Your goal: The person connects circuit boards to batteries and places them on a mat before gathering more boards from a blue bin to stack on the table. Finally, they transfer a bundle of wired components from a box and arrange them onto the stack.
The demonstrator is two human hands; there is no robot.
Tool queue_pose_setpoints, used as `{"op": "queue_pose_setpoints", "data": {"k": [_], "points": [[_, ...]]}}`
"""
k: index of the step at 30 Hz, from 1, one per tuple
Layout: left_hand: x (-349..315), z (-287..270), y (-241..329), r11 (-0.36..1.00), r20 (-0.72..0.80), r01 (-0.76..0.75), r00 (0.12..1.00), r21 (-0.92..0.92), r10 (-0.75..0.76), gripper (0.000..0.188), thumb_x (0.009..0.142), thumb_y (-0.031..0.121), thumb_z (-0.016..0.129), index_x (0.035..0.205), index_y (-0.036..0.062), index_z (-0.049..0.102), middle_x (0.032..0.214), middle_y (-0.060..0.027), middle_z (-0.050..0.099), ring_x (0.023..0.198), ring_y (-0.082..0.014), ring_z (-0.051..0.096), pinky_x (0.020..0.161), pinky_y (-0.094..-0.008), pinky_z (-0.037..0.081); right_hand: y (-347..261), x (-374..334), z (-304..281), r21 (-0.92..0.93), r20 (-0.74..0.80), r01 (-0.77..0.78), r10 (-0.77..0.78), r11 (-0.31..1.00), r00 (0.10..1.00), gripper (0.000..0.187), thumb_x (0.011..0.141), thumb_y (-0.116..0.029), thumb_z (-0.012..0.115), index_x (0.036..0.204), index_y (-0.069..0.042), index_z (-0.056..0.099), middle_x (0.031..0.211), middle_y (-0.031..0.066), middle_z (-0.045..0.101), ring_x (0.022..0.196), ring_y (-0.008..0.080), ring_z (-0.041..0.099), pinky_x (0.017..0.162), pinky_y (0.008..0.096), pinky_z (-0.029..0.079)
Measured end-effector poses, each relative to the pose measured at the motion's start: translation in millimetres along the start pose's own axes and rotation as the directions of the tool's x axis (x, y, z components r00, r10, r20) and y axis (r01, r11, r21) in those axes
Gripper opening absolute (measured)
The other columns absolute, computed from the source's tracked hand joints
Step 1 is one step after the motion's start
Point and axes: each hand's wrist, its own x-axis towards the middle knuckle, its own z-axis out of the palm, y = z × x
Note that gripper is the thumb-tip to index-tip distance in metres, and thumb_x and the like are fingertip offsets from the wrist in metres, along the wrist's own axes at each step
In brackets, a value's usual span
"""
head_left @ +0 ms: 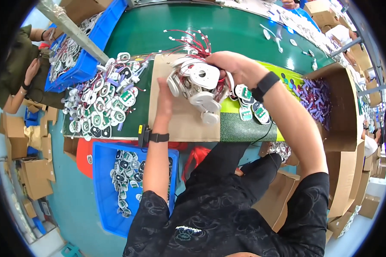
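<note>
A bunch of white round plastic discs with red wires point(203, 76) hangs over a brown cardboard sheet point(184, 128) on the workbench. My right hand point(236, 66) is closed around the bunch from its upper right side, and the red leads with small white connectors spread out beyond it. Seen edge-on, my left hand point(164, 100) stands upright beside the discs on the left, fingers straight and nothing visible in it. Right of the sheet, near my right wrist, lie several white parts with green circuit boards point(246, 112).
A heap of white discs with circuit boards point(101, 103) covers the bench's left part. Blue bins point(99, 188) stand below and at the far left point(64, 81), where another person works. An open carton point(341, 107) at right borders a pile of purple cylindrical parts point(315, 100). Behind runs a green surface point(150, 25).
</note>
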Motion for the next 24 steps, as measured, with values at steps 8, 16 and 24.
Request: {"op": "queue_pose_setpoints", "data": {"k": [8, 16, 24], "points": [[-55, 2, 3, 0.968, -0.036, -0.237, 0.97, 0.087, 0.241, 0.103, 0.095, 0.075, 0.035, 0.157, -0.0037, 0.01, 0.163, -0.0177, 0.019, 0.15, -0.0272, 0.02, 0.123, -0.0422, 0.014, 48, 60, 5, -0.459, -0.287, 0.122, -0.276, 0.88, 0.917, 0.019, 0.091, -0.016, 0.056, 0.085, -0.002, 0.068, 0.069, 0.003, 0.061, 0.057, 0.0104, 0.055, 0.05, 0.0287, 0.041], [-119, 76, 0, 0.396, 0.22, -0.369, 0.901, 0.841, 0.373, 0.146, 0.064, 0.039, 0.093, 0.156, 0.0041, -0.015, 0.161, -0.0302, -0.009, 0.151, -0.0466, -0.001, 0.122, -0.0543, 0.01, 62, 63, 8, -0.772, -0.261, 0.145, -0.517, 0.619, 0.815, 0.047, 0.094, -0.043, 0.062, 0.101, 0.003, 0.07, 0.086, 0.0243, 0.069, 0.083, 0.0398, 0.069, 0.078, 0.0457, 0.051], [-69, 42, 6, 0.183, 0.158, -0.279, 0.856, 0.943, 0.492, 0.13, 0.059, 0.022, 0.094, 0.156, 0.0025, 0.009, 0.159, -0.0296, 0.015, 0.146, -0.0485, 0.021, 0.116, -0.0609, 0.024, 77, 37, 15, -0.926, -0.176, 0.091, -0.631, 0.367, 0.755, 0.035, 0.093, -0.033, 0.057, 0.1, 0.001, 0.067, 0.086, 0.0271, 0.069, 0.089, 0.0438, 0.067, 0.081, 0.0518, 0.053]]}}
